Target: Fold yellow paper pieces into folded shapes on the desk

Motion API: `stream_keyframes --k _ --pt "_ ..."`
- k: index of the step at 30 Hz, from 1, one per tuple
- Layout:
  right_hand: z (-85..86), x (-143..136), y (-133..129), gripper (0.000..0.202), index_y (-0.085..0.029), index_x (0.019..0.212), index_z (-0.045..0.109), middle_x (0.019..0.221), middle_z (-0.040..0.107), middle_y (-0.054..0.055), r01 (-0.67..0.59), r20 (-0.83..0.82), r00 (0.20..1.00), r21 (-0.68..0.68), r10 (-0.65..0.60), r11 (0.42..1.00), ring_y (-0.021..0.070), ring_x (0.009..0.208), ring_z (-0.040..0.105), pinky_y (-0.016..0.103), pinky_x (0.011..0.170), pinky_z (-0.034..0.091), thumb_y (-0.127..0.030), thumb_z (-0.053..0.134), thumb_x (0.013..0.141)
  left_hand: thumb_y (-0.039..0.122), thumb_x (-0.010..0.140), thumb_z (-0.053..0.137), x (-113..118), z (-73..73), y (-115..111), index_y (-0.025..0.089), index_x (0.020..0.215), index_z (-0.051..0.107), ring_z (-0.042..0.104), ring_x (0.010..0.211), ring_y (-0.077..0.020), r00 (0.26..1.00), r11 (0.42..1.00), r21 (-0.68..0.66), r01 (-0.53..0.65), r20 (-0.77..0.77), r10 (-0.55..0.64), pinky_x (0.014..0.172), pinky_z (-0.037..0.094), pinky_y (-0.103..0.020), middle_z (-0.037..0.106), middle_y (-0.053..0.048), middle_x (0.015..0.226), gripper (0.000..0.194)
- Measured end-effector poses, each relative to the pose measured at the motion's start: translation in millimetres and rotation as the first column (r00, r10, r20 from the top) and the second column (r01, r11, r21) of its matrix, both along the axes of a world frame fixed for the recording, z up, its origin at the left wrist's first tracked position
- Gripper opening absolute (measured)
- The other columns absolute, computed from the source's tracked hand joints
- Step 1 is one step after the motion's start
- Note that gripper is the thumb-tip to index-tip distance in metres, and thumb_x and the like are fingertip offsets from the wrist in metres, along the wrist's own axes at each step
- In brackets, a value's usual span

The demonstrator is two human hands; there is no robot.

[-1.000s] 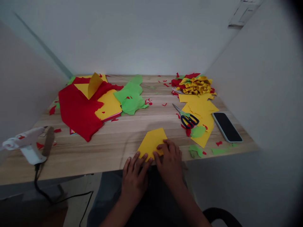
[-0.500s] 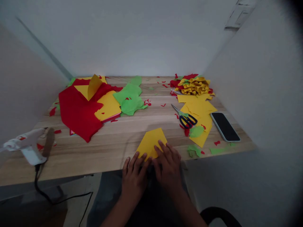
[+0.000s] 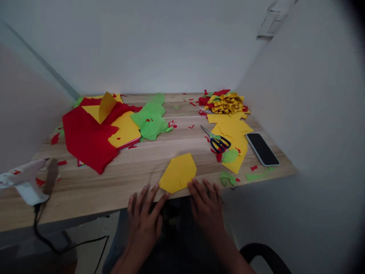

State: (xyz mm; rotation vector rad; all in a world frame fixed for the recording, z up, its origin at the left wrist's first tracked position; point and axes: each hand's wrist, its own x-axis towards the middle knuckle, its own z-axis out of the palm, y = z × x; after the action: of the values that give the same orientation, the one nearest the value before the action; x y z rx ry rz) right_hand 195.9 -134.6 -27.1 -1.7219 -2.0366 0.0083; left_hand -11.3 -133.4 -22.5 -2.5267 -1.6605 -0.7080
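A yellow piece of paper (image 3: pixel 179 171) with angled corners lies flat near the table's front edge, a short slit or crease line in its lower part. My left hand (image 3: pixel 146 209) rests at its lower left, fingers spread, fingertips at the paper's edge. At the lower right corner, my right hand (image 3: pixel 207 203) lies with its fingers apart and its fingertips touching or just beside the paper. Neither hand grips anything. To the right of the paper lie scissors (image 3: pixel 218 141) with dark blue handles, closed, on yellow sheets (image 3: pixel 234 131).
A white glue gun (image 3: pixel 27 182) with a black cord stands at the left edge. Red material (image 3: pixel 88 137), green pieces (image 3: pixel 154 121) and red scraps lie behind. Ruffled yellow strips (image 3: pixel 228 103) sit at the back right, and a phone (image 3: pixel 262 149) lies near the right edge.
Both hands have drawn apart, the left to the left and the right slightly rightward, uncovering more of the yellow paper. The whole view has shifted a little.
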Motion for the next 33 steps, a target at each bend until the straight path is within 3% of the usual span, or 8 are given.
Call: stream_keyframes --k 5,8,10,14,18,22,25,33 --pt "20.9 -34 -3 0.036 -0.025 0.119 0.062 0.107 0.067 0.01 -0.028 -0.057 0.998 -0.069 0.024 0.997 0.0283 0.099 0.054 0.051 0.096 0.035 -0.016 0.053 0.085 0.01 0.084 0.043 20 10.0 10 0.018 0.14 0.044 0.044 0.131 -0.0245 0.994 0.99 -0.083 0.111 0.002 -0.111 0.107 0.037 -0.046 0.051 -0.01 0.141 0.057" --pt "33.4 -33 7 0.03 -0.024 0.101 0.068 0.09 0.065 0.006 -0.212 -0.206 0.959 -0.062 0.195 0.975 0.0218 0.087 0.055 0.039 0.086 0.043 -0.011 0.05 0.081 0.013 0.084 0.046 23 7.5 27 0.017 0.134 0.05 0.044 0.13 -0.027 0.992 0.986 -0.114 0.12 -0.017 -0.123 0.107 0.038 -0.049 0.051 -0.011 0.14 0.05" --pt "38.7 -21 25 0.032 -0.024 0.095 0.068 0.089 0.063 0.005 -0.206 -0.29 0.939 -0.048 0.184 0.977 0.0197 0.088 0.056 0.033 0.082 0.045 -0.008 0.045 0.08 0.015 0.087 0.046 19 8.4 40 0.019 0.123 0.059 0.048 0.127 -0.0253 0.988 0.979 -0.133 0.151 0.037 -0.148 0.107 0.038 -0.049 0.057 -0.01 0.134 0.038" --pt "35.2 -1 76 0.035 -0.017 0.119 0.06 0.108 0.062 0.012 0.012 -0.21 0.977 -0.061 -0.025 0.998 0.0261 0.103 0.053 0.042 0.091 0.043 -0.022 0.051 0.086 0.021 0.091 0.05 12 13.6 60 0.021 0.1 0.067 0.059 0.113 -0.0191 0.951 0.952 -0.14 0.271 0.191 -0.243 0.105 0.044 -0.043 0.069 -0.006 0.112 0.019" --pt "20.2 -8 109 0.045 -0.018 0.128 0.054 0.107 0.065 0.01 -0.076 -0.226 0.973 -0.136 0.044 0.988 0.0246 0.1 0.056 0.041 0.089 0.043 -0.025 0.057 0.084 0.018 0.093 0.048 8 12.8 71 0.021 0.102 0.066 0.062 0.108 -0.017 0.928 0.94 -0.111 0.323 0.233 -0.292 0.105 0.044 -0.041 0.07 -0.005 0.108 0.021" --pt "14.4 -14 109 0.025 -0.022 0.105 0.067 0.095 0.068 0.004 -0.188 -0.356 0.926 -0.138 0.128 0.972 0.0184 0.092 0.059 0.034 0.085 0.044 -0.014 0.056 0.084 0.018 0.092 0.049 5 10.9 72 0.022 0.106 0.067 0.059 0.113 -0.0205 0.951 0.952 -0.116 0.282 0.166 -0.261 0.106 0.04 -0.049 0.068 -0.005 0.113 0.023" --pt "15.2 -9 102 0.02 -0.024 0.092 0.072 0.095 0.07 0.002 -0.314 -0.322 0.907 -0.087 0.271 0.946 0.0167 0.093 0.059 0.032 0.085 0.044 -0.011 0.057 0.086 0.022 0.09 0.053 4 11.0 71 0.024 0.109 0.067 0.054 0.118 -0.0243 0.975 0.969 -0.138 0.204 0.113 -0.189 0.105 0.039 -0.052 0.067 -0.005 0.118 0.023" --pt "15.8 3 97 0.02 -0.031 0.104 0.072 0.115 0.069 -0.002 -0.419 -0.206 0.896 -0.1 0.393 0.903 0.0187 0.097 0.056 0.036 0.087 0.045 -0.024 0.058 0.091 0.025 0.09 0.055 9 13.1 71 0.026 0.104 0.07 0.055 0.115 -0.0227 0.983 0.977 -0.164 0.139 0.14 -0.117 0.102 0.041 -0.049 0.068 -0.002 0.115 0.019"
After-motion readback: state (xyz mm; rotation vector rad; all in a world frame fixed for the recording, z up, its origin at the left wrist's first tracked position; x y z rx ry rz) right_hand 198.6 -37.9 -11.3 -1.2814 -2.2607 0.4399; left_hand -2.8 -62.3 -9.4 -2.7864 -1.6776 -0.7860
